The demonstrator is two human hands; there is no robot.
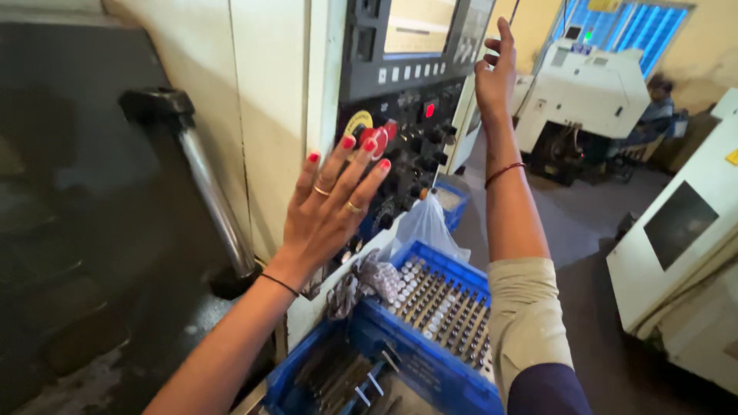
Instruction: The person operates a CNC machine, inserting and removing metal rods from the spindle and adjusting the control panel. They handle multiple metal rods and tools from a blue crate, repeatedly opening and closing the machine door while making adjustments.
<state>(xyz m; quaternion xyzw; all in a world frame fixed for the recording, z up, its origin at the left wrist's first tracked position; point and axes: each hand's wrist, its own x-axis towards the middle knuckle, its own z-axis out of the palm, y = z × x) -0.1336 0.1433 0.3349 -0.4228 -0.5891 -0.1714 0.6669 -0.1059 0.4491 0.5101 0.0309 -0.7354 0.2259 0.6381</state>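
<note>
Left hand point(330, 201) spread flat, empty, at the panel point(403, 115), fingertips by the red button point(380, 140). Right hand point(496, 73) up, loosely spread, on the panel's edge. Best to press just one button, gently.

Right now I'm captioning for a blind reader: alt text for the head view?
The left hand spreads over a machine's control panel by its red button; the right hand grips the panel's edge, above a blue crate of metal parts.

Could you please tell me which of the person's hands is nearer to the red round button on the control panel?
Left. The left hand has its fingertips at the red round button; the right hand is raised at the panel's far right edge, apart from it.
</note>
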